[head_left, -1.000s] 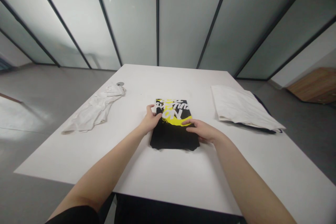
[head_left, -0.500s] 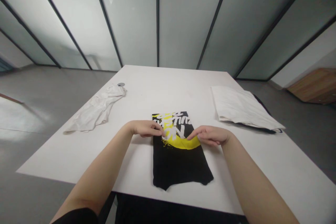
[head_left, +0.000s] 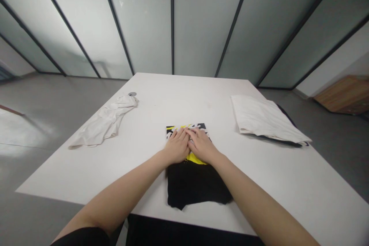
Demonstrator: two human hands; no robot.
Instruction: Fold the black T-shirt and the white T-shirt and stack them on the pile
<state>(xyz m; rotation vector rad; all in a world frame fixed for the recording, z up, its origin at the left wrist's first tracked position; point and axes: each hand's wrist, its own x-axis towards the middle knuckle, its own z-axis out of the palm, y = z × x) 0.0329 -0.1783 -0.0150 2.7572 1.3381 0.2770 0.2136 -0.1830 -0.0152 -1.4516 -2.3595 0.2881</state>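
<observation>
A folded black T-shirt (head_left: 196,184) with a yellow and white print lies on the white table (head_left: 161,111) near its front edge. My left hand (head_left: 177,148) and my right hand (head_left: 201,147) lie side by side, flat on the printed upper part of the shirt. The fingers of both are stretched out and pressed down on the cloth, index fingers touching. Neither hand grips anything. The hands hide most of the print.
A crumpled white garment (head_left: 105,123) lies at the table's left, with a small round metal disc (head_left: 132,94) beside it. At the right a folded white cloth (head_left: 265,119) rests on a dark garment. Glass partition walls stand behind; a wooden cabinet (head_left: 343,100) is far right.
The shirt was pulled toward the table's front edge. Both hands then left its sides and came together, flat on the printed part.
</observation>
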